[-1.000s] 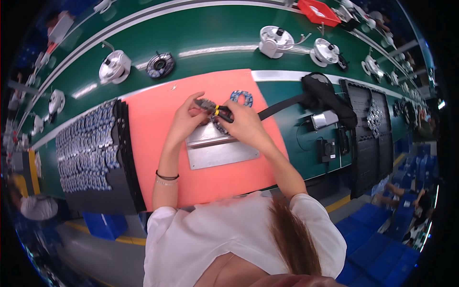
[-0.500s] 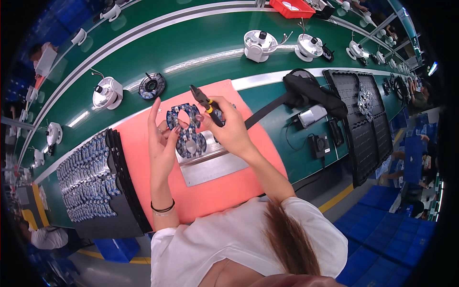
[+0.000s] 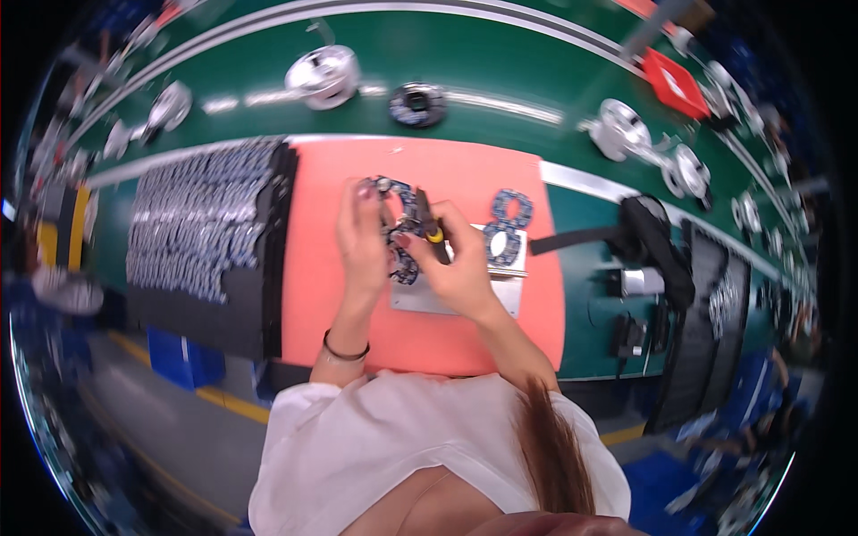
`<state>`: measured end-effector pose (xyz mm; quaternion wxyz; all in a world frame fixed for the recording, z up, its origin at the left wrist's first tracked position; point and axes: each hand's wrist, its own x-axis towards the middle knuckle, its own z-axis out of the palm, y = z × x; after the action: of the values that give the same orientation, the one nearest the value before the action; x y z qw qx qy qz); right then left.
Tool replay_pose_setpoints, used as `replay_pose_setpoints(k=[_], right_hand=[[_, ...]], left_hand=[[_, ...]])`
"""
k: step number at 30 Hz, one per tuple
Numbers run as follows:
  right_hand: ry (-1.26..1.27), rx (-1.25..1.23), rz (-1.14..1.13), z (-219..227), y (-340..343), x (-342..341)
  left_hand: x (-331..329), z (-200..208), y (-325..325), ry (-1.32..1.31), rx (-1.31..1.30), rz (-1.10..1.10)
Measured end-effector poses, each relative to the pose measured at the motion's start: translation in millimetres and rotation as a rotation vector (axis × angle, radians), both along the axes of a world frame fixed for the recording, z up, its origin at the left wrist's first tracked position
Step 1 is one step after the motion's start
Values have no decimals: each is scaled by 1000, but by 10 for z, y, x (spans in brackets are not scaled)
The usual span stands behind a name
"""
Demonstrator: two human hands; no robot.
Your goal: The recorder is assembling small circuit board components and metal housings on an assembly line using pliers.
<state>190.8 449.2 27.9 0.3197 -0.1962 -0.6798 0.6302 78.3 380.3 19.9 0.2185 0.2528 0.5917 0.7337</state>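
Above the pink mat (image 3: 344, 161), my left hand (image 3: 362, 250) is closed on a blue circuit board (image 3: 407, 268) made of two joined ring shapes. My right hand (image 3: 460, 277) grips a pair of pliers (image 3: 433, 223) with dark jaws and yellow-and-black handles; its thumb rests at the board's edge. The pliers' jaws point away from me beside the upper ring, and I cannot tell if they touch it. A second double-ring board (image 3: 511, 207) lies right of my hands, over the end of a silver metal plate (image 3: 429, 304). Motion blurs the fingers somewhat.
Rows of similar boards (image 3: 197, 214) fill a black foam tray at left. Beyond the mat, white round housings (image 3: 323, 76) and a black ring-shaped part (image 3: 416, 104) stand on the green line. At right are a black bag (image 3: 661, 250) with a strap, black trays (image 3: 706, 330) and a red bin (image 3: 675, 85).
The view has turned, shifting the scene within the picture. The held board is tilted more edge-on, and the pliers have swung to its right side. The second board now shows more fully.
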Motion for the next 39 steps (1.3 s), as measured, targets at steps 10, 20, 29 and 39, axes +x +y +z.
replay_pose_setpoints(k=[10,20,29,39], right_hand=[[209,-317,361,-6,-298,-165],[-318,246,272,-90,-353,-805],[-712,879,196,-520,-517,-987],[-546,592,18,-140,-324,-692]], left_hand=[[-387,-107,-815,-680,451,-428],[-767,33,-2019,88,-371,704],[-1000,-271,-2340,421,-766,696],[-1038,-382,-2079,707,-1027,702]])
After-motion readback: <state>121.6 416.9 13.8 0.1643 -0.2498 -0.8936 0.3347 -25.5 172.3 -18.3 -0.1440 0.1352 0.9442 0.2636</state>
